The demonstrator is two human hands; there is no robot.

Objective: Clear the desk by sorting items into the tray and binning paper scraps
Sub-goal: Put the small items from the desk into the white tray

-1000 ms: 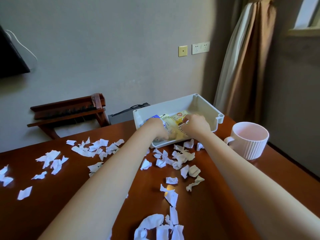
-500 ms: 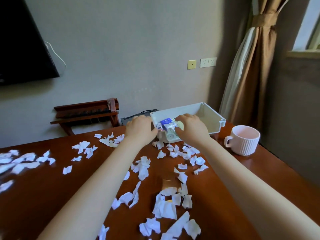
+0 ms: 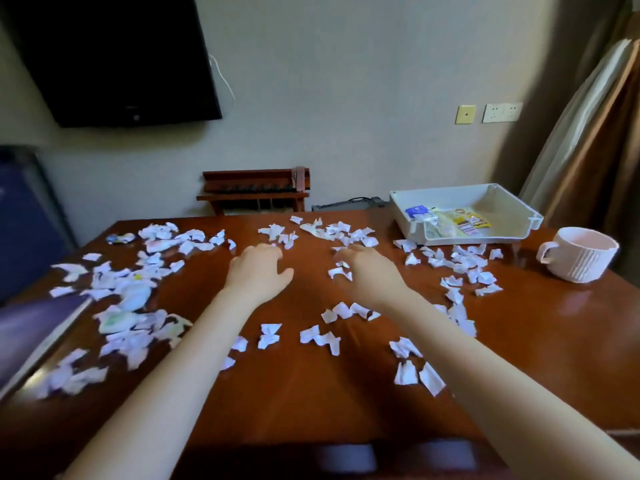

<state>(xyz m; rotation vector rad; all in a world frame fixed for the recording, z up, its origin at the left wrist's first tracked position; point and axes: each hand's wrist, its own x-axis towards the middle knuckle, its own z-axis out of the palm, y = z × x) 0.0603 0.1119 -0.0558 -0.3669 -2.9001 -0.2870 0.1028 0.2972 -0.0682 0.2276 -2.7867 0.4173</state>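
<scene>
1. Head view: paper scraps (image 3: 133, 294) litter the table (image 3: 311, 393), thickest at the left.
2. Mid-table, the left hand (image 3: 258, 271) and right hand (image 3: 372, 275) are palm-down, fingers loosely spread, holding nothing.
3. Far right, the tray (image 3: 464, 241) holds packets (image 3: 464, 220), with a mug (image 3: 578, 259) beside it.

desk (image 3: 311, 393): you see reddish-brown wood
paper scraps (image 3: 268, 336): white
tray (image 3: 464, 241): pale grey
packets: you have a blue packet (image 3: 415, 213) and a yellow packet (image 3: 465, 221)
mug (image 3: 585, 263): pale pink, ribbed
</scene>
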